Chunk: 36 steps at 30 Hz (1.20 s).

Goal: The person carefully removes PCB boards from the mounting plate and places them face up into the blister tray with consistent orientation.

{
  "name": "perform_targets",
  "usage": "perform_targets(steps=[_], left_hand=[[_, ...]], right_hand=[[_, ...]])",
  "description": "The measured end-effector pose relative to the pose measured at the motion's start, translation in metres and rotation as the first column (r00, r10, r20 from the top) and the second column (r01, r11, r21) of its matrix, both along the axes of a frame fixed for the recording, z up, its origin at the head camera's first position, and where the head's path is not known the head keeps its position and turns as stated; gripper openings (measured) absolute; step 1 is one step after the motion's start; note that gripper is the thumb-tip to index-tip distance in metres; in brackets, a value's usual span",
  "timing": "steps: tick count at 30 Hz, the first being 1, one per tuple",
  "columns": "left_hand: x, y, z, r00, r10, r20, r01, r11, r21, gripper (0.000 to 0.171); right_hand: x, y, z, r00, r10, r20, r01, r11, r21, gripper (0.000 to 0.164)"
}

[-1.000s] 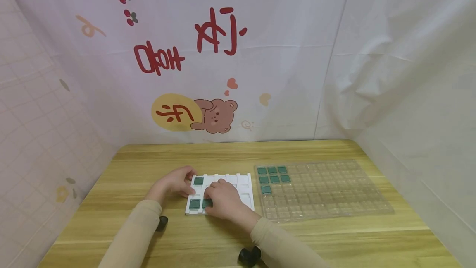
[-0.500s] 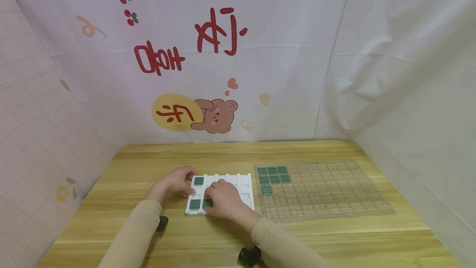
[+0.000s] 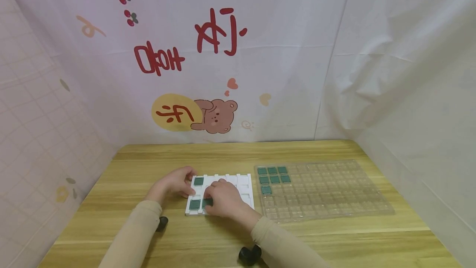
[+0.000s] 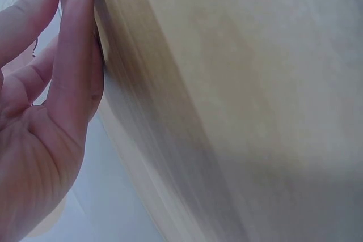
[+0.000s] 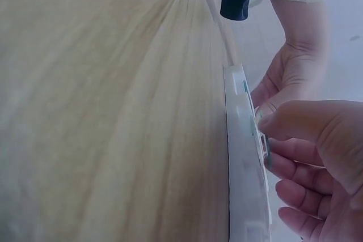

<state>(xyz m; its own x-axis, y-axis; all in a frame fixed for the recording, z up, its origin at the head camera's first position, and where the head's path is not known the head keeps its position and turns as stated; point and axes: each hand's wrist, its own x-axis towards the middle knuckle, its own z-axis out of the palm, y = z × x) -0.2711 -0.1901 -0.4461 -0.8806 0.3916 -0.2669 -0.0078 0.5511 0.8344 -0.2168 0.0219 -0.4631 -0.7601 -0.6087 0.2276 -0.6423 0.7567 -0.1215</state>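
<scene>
Right grip (image 3: 224, 199) pinches green chip (image 3: 206, 204), partly hidden | left grip (image 3: 176, 182) holds white tray (image 3: 198, 191)

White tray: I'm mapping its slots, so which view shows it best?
Head: it shows the white tray from above, though the right hand covers part. Right wrist shows it edge-on; left wrist, only a sliver.

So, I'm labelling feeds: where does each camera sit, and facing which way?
Head: on the head, facing forward and down at the white tray; left hand, right hand, sleeves show.
Left wrist: worn there, facing the table; left hand shows.
Right wrist: worn there, facing the white tray's side; both hands show.
Head and right wrist share white tray, both hands.
</scene>
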Motion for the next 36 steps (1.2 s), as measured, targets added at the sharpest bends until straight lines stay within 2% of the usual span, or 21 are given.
perform_targets(steps=[6, 15, 23, 28, 36], left_hand=[[0.000, 0.000, 0.000, 1.000, -0.012, -0.012, 0.012, 1.000, -0.007, 0.056], [-0.001, 0.000, 0.000, 1.000, -0.004, -0.016, 0.003, 1.000, -0.031, 0.058], [-0.002, 0.000, -0.001, 1.000, 0.004, -0.009, -0.005, 0.999, -0.034, 0.060], [-0.002, 0.001, -0.001, 1.000, 0.006, -0.011, -0.006, 0.999, -0.045, 0.060], [-0.002, 0.002, 0.000, 0.999, 0.011, -0.041, -0.015, 0.995, -0.103, 0.060]], right_hand=[[0.000, 0.004, 0.000, 1.000, 0.010, -0.029, -0.012, 0.996, -0.091, 0.021], [0.003, 0.017, 0.017, 1.000, 0.024, 0.019, -0.018, 0.961, -0.275, 0.022], [0.003, 0.030, 0.030, 0.996, 0.052, 0.068, -0.020, 0.912, -0.410, 0.021], [0.000, 0.040, 0.034, 0.995, 0.066, 0.076, -0.020, 0.871, -0.491, 0.022], [-0.004, 0.059, 0.041, 0.984, 0.110, 0.138, -0.008, 0.808, -0.589, 0.021]])
